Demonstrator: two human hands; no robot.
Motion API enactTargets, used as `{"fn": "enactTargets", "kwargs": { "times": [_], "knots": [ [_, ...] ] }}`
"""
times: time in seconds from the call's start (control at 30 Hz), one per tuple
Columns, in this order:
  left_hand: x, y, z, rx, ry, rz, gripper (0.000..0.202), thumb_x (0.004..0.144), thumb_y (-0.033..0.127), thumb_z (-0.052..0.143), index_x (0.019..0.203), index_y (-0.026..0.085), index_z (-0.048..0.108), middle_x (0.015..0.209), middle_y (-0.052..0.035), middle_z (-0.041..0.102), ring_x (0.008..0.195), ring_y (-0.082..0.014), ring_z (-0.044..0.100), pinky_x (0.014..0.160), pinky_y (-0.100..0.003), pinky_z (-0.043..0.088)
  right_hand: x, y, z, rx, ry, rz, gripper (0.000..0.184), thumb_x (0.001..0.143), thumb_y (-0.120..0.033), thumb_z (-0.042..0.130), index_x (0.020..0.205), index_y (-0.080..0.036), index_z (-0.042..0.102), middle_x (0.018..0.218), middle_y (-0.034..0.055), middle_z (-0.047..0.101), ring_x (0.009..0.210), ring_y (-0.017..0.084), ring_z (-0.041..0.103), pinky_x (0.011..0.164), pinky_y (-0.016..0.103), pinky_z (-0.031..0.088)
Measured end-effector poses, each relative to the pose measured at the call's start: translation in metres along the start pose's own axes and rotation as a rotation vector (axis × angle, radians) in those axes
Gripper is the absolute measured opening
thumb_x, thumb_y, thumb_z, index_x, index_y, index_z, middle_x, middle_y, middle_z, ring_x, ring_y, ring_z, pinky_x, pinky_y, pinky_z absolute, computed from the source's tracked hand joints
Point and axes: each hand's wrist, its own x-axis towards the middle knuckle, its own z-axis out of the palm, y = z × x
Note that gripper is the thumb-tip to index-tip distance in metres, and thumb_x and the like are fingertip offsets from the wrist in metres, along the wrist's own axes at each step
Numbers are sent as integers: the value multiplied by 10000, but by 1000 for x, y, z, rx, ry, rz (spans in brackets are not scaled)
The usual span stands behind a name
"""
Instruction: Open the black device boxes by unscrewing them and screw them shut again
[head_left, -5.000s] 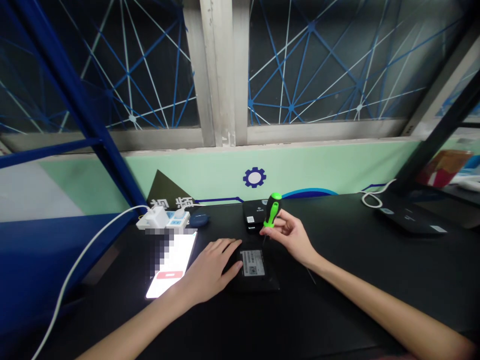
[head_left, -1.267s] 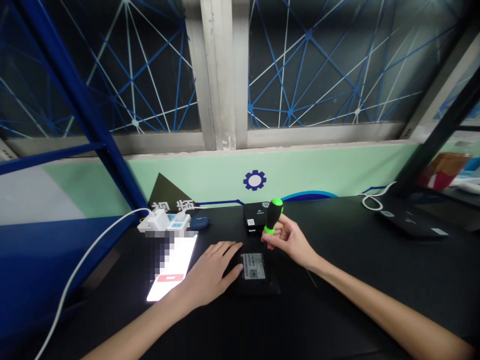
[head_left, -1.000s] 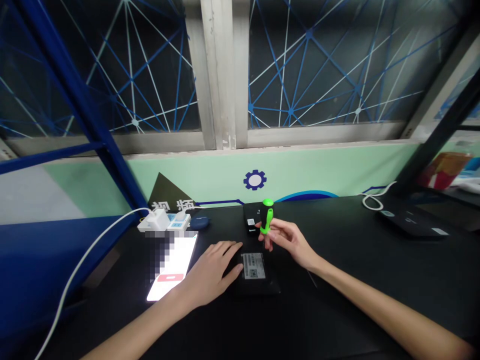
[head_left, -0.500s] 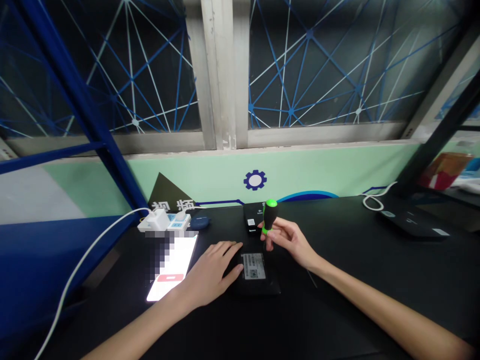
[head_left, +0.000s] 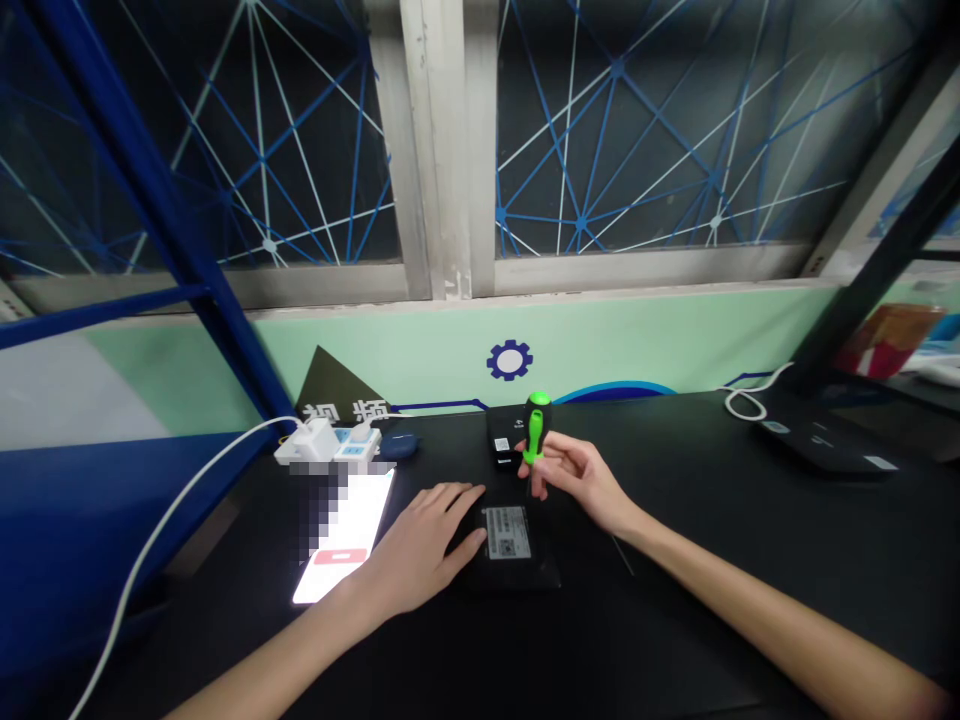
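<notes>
A flat black device lies on the black table, with a printed label facing up. My left hand rests along its left side, fingers stretched out and touching its edge. A black and green screwdriver stands nearly upright over the device's far right corner. The fingertips of my right hand pinch it at the green collar below the handle. The screwdriver's tip is too dark against the device to make out.
Left of my left hand lies a lit phone or tablet. Behind it are a power strip with a white plug and cable, and a dark blue case. A black box sits behind the device. Another black device lies far right.
The screwdriver handle has turned about its axis, now showing a green stripe, and stands slightly higher and more upright. My left hand and the device have stayed still.
</notes>
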Motion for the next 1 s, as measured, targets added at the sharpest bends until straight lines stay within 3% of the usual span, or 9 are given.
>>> {"fn": "enactTargets", "kwargs": {
  "times": [0.13,0.33,0.43,0.6,0.8,1.0],
  "knots": [
    [0,0,0,-3,-2,-3,452,1035,440,373,1456,274,380,1401,-72,520,1269,-260,491,1048,-439,401,1,5,0,12,40,5,342,796,-344,773,1013,-195,556,786,6,676,572,119,598,566,259,486],
    [0,0,0,-2,0,0,458,1034,446,372,1459,276,376,1401,-73,521,1271,-265,489,1044,-442,403,-1,2,-3,8,-8,-20,281,911,-378,632,1092,-167,600,875,64,681,624,137,593,604,293,484],
    [0,0,0,-3,0,-3,460,1032,448,376,1461,280,374,1404,-66,518,1273,-260,488,1051,-437,402,-1,-1,-2,-15,-16,-24,281,913,-395,621,1059,-156,631,885,76,682,636,139,585,608,296,489],
    [0,0,0,0,4,-1,463,1030,452,377,1459,277,378,1396,-70,526,1263,-263,499,1043,-435,410,0,0,2,0,52,-21,283,809,-345,759,961,-190,577,801,26,693,578,111,568,567,258,491],
    [0,0,0,-3,-8,-5,456,1034,451,370,1457,280,377,1404,-67,519,1272,-259,493,1049,-436,405,-2,-3,0,-16,-1,-15,292,890,-383,660,1080,-170,599,844,56,694,620,128,576,589,277,483],
    [0,0,0,-5,8,6,456,1033,452,369,1455,278,385,1394,-69,529,1262,-256,502,1039,-425,413,-1,0,0,-44,29,-1,274,833,-383,726,953,-176,593,826,51,701,625,135,590,580,270,485]
  ]
}}
